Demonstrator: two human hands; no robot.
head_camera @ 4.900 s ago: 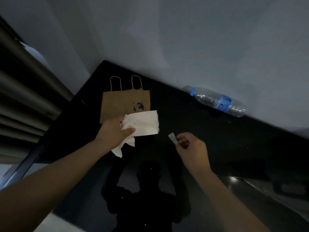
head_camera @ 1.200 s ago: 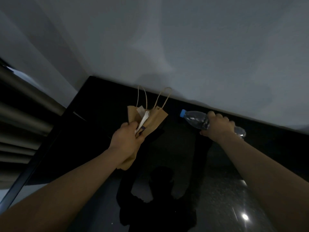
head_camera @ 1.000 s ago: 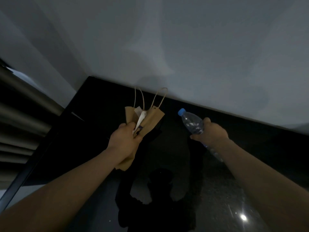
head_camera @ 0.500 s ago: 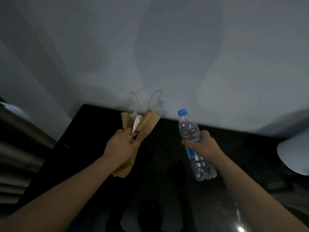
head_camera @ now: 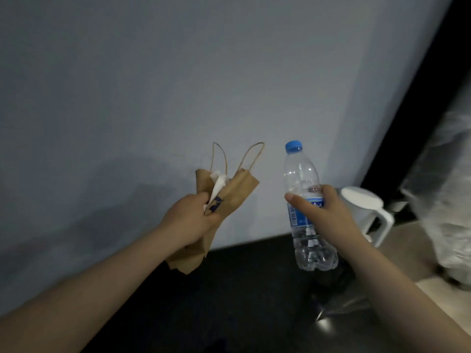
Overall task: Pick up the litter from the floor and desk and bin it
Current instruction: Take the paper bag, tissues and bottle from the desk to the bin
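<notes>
Holding 1 paper bag (head_camera: pixel 239 192), 1 tissue (head_camera: pixel 218 186) and 1 bottle (head_camera: pixel 300 171).

I counted two hands: my left hand (head_camera: pixel 188 220) at the centre of the frame, my right hand (head_camera: pixel 323 215) just right of it; the left held one brown paper bag (head_camera: pixel 234 197), which had two loop handles (head_camera: pixel 257 144); one white tissue (head_camera: pixel 218 186) sat against that bag; the right held one clear plastic bottle (head_camera: pixel 300 174) with one blue cap (head_camera: pixel 293 146); one white plastic object (head_camera: pixel 362 202) showed at the right; one black desk (head_camera: pixel 229 301) ran along the bottom.
</notes>
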